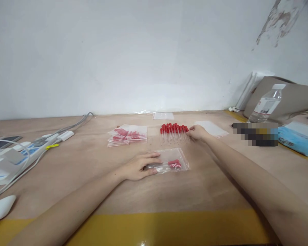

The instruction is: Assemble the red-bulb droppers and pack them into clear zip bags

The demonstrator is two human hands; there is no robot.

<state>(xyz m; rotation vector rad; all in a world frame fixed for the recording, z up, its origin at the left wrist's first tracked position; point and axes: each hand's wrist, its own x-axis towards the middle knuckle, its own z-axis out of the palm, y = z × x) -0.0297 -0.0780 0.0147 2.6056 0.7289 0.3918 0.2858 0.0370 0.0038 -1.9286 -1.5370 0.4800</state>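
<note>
My left hand (141, 166) lies on the open end of a clear zip bag (172, 160) in the middle of the table, thumb and fingers pinching its edge. The bag holds a few red-capped droppers (174, 164). My right hand (198, 132) reaches farther back and touches the right end of a row of several red-capped glass droppers (173, 132), fingers curled on the outermost one. Left of that row lies a small stack of filled bags (128, 134) with red-capped droppers inside.
Empty clear bags lie behind the row (163, 115) and to its right (212, 128). A power strip with cables (28, 150) sits at the left. A water bottle (267, 103), cardboard (292, 97) and a blue tissue pack (297, 137) stand at the right.
</note>
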